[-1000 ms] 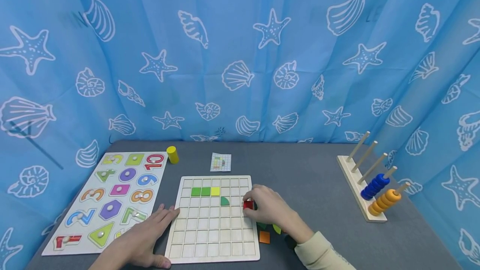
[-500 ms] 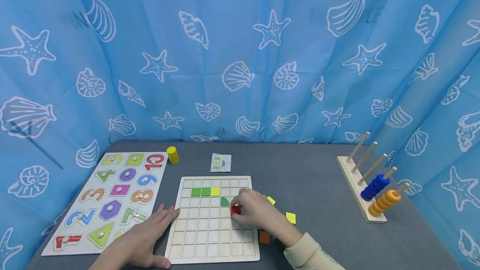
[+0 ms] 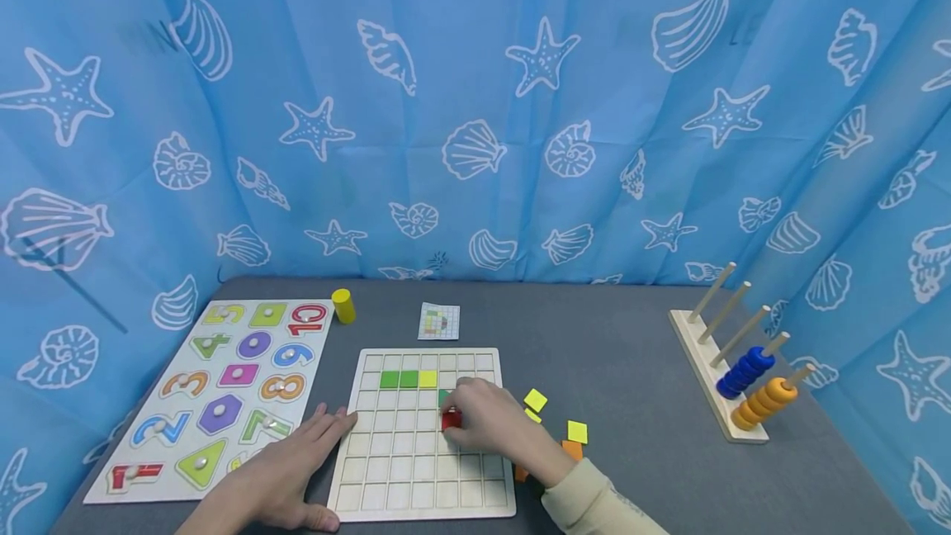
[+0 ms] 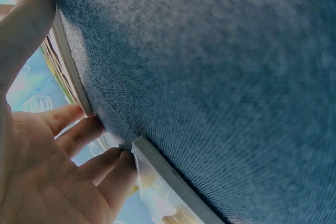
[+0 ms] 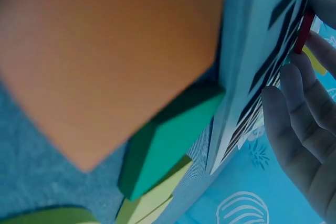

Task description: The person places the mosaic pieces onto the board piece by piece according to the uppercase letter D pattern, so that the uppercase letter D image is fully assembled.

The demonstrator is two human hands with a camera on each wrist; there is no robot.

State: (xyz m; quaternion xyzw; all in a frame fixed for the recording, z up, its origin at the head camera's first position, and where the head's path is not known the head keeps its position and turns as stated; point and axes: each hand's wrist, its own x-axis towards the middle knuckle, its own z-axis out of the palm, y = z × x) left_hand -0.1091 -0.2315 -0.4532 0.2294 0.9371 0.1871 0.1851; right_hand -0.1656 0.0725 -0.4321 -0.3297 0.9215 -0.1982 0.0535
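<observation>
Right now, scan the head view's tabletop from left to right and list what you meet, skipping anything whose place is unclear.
Number puzzle board, yellow cylinder, two green squares on the gridded board, yellow square beside them, red tile held in the right hand, rightmost loose yellow tile, bead stand.

Numerals on number board (image 3: pixel 182 404).
Left column, near to far: red 1 (image 3: pixel 134 477), blue 2 (image 3: pixel 161 429), orange 3 (image 3: pixel 185 384), green 4 (image 3: pixel 210 346), yellow 5 (image 3: pixel 224 314). Right, far to near: red 10 (image 3: pixel 307 319), blue 9 (image 3: pixel 292 356), orange 8 (image 3: pixel 281 387), green 7 (image 3: pixel 265 425). Sleeve (image 3: pixel 594 504) print illegible.
</observation>
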